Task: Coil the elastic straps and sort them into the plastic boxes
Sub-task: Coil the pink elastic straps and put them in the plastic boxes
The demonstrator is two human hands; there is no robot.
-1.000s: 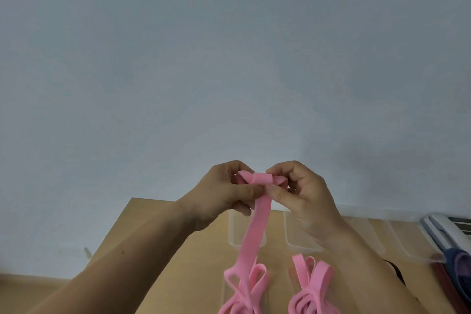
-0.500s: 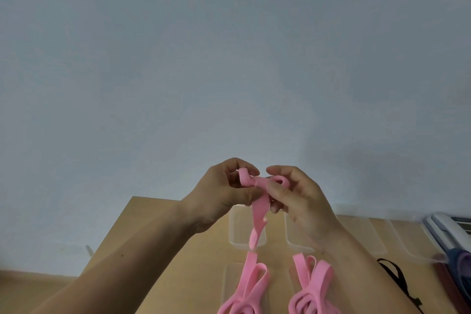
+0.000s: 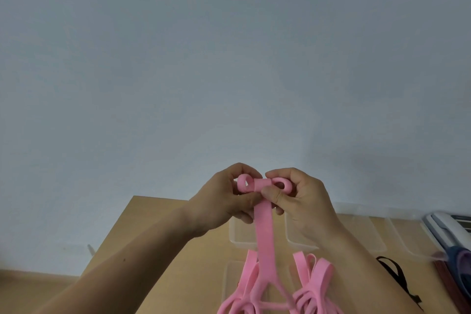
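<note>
- Wooden table (image 3: 163, 250) along the bottom of the view, its far edge against a plain grey-blue wall (image 3: 229, 58) that fills most of the frame.
- We count two hands. The left hand (image 3: 224, 201) and right hand (image 3: 300, 201) are raised over the table, knuckles almost touching.
- One pink strap (image 3: 263, 232) is held up between them. Its top end is rolled into two small loops, and its tail hangs straight down to the table.
- Left fingers are curled, pinching the left loop. The right thumb and forefinger are clamped on the right loop.
- We see four clear plastic boxes (image 3: 369, 234) in the far row, partly behind the arms. One more (image 3: 229, 285) sits nearer, and any others are hidden.
- Two loose pink bunches: left (image 3: 244, 296) and right (image 3: 316, 285), at the near boxes.
- One black strap (image 3: 392, 273) lies on the table, to the right.
- A white, blue and dark-red pile (image 3: 448, 232) sits at the right edge. We cannot tell what it is.
</note>
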